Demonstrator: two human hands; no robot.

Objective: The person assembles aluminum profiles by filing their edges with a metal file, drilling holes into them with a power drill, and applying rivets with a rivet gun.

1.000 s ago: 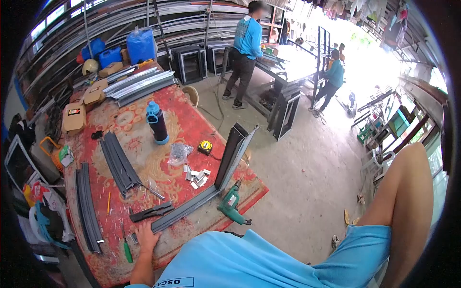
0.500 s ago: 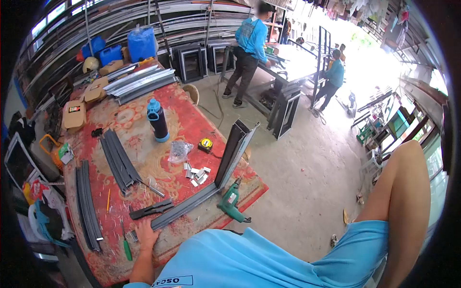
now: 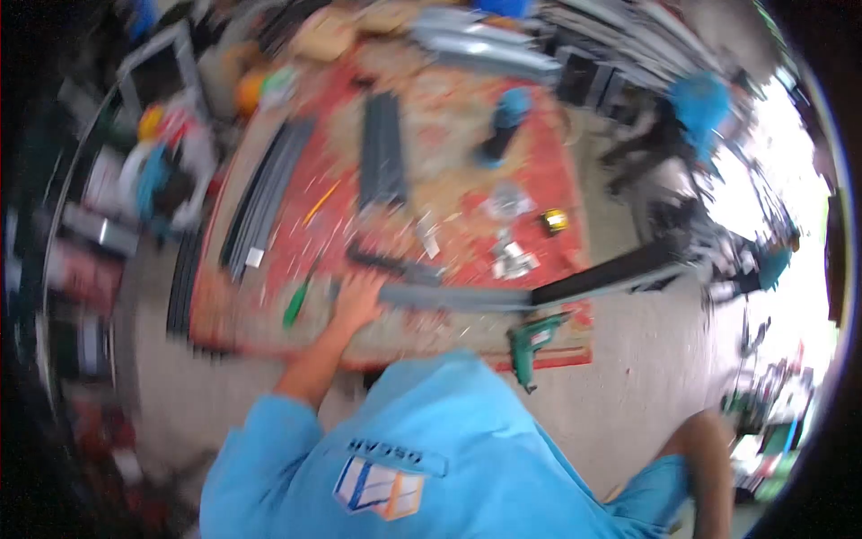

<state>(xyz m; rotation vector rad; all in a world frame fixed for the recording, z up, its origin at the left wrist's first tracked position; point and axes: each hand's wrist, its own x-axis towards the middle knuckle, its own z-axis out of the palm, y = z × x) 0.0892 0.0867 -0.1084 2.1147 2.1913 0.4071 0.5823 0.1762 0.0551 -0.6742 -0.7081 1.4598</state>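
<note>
My left hand point(image 3: 357, 304) lies over the left end of a grey metal profile point(image 3: 458, 297) on the table's near side, fingers wrapped across it; motion blurs them. At its right end the profile meets a dark metal bar point(image 3: 611, 268), forming a corner. Close to that corner lies a green power drill point(image 3: 532, 344). A green-handled screwdriver point(image 3: 294, 305) is left of my left hand. Just beyond the profile sits a dark, narrow piece point(image 3: 391, 262). My right hand is out of view; only a bent right arm point(image 3: 705, 449) shows at lower right.
The red patterned worktable point(image 3: 431, 341) carries grey strips point(image 3: 382, 148), a blue-topped bottle point(image 3: 505, 126), a yellow tape measure point(image 3: 555, 221), small metal pieces point(image 3: 514, 260) and a pencil point(image 3: 321, 203). A co-worker in blue point(image 3: 700, 108) stands beyond the table at right.
My view has swung left and down, so the table now sits more centrally and much is blurred. My left hand stays on the profile's end.
</note>
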